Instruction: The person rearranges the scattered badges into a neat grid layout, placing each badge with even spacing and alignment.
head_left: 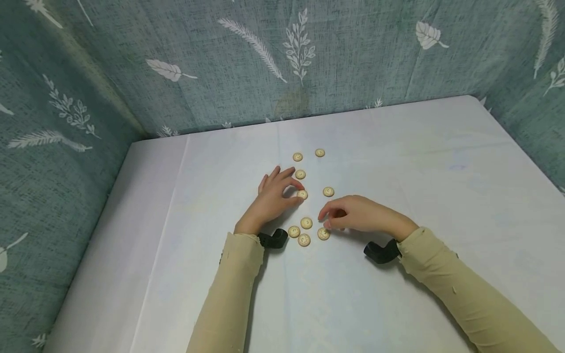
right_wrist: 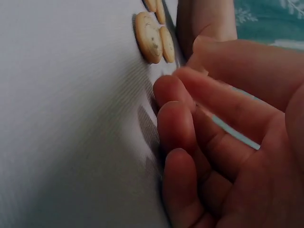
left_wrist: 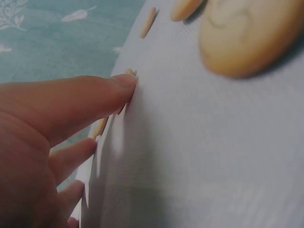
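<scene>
Several small round golden biscuits with marks on top lie on the white table. My left hand (head_left: 274,196) has its thumb and index finger at opposite edges of one biscuit (head_left: 302,194), pinching it at the table; the other fingers are spread. In the left wrist view the thumb mostly covers that biscuit (left_wrist: 129,71). My right hand (head_left: 359,213) hovers low over the table, its fingers loosely bent and holding nothing. Just below its thumb tip is another biscuit (head_left: 323,234). The right wrist view shows biscuits (right_wrist: 149,39) beyond the fingertips, apart from them.
Three biscuits (head_left: 303,239) cluster between the wrists. Beyond the left hand lie others (head_left: 297,157), and one biscuit (head_left: 328,191) is above the right hand. Black wrist cameras (head_left: 381,252) sit under both wrists. A green leaf-patterned curtain (head_left: 247,63) borders the white table (head_left: 423,147).
</scene>
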Demonstrator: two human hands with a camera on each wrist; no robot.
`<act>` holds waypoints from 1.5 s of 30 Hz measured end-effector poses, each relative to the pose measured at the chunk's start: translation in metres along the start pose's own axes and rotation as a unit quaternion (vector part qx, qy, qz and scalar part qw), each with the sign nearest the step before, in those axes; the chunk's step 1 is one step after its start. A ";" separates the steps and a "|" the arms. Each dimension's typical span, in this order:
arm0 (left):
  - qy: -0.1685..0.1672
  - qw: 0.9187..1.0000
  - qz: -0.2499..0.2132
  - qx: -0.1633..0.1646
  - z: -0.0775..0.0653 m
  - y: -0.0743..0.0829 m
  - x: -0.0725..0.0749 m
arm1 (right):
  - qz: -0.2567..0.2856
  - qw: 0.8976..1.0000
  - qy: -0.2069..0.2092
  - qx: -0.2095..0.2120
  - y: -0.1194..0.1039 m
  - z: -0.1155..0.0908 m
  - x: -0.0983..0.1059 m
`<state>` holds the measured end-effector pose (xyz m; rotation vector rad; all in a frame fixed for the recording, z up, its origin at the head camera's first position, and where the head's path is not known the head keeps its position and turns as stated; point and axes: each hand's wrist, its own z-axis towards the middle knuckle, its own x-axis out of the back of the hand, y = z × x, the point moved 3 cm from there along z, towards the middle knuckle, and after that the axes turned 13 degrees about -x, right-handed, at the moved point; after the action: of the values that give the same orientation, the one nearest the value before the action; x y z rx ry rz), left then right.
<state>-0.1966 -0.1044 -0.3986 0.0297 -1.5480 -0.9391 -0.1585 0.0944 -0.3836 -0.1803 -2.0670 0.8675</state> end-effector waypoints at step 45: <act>0.002 1.000 -0.002 -0.004 0.001 0.000 -0.001 | -0.090 0.994 0.042 0.054 -0.015 -0.007 -0.011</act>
<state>-0.1972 -0.1040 -0.3993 0.0295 -1.5406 -0.9477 -0.1439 0.0824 -0.3788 0.0273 -1.9186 0.8441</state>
